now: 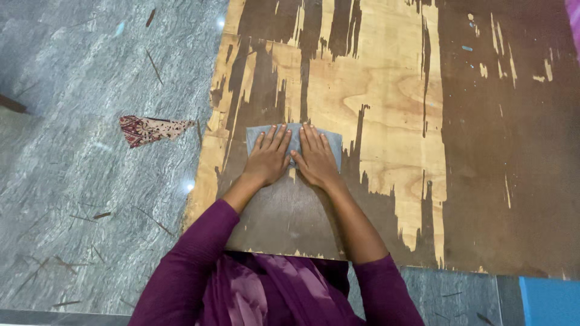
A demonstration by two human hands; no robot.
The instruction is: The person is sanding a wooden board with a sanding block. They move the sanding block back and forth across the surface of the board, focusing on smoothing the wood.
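Both my hands press flat, side by side, on a grey sheet of sandpaper point(333, 140) lying on a large plywood board point(386, 84). My left hand point(267, 158) covers the sheet's left half, and my right hand point(315, 158) covers its right half, fingers stretched forward and slightly apart. The board's dark brown coating is worn off in streaks, showing pale wood. My purple sleeves and scarf fill the bottom of the view.
The board lies on a grey stone floor point(78, 181) with scattered thin splinters. A patterned red cloth scrap point(148, 129) lies on the floor left of the board. A blue object point(550, 300) sits at the bottom right corner.
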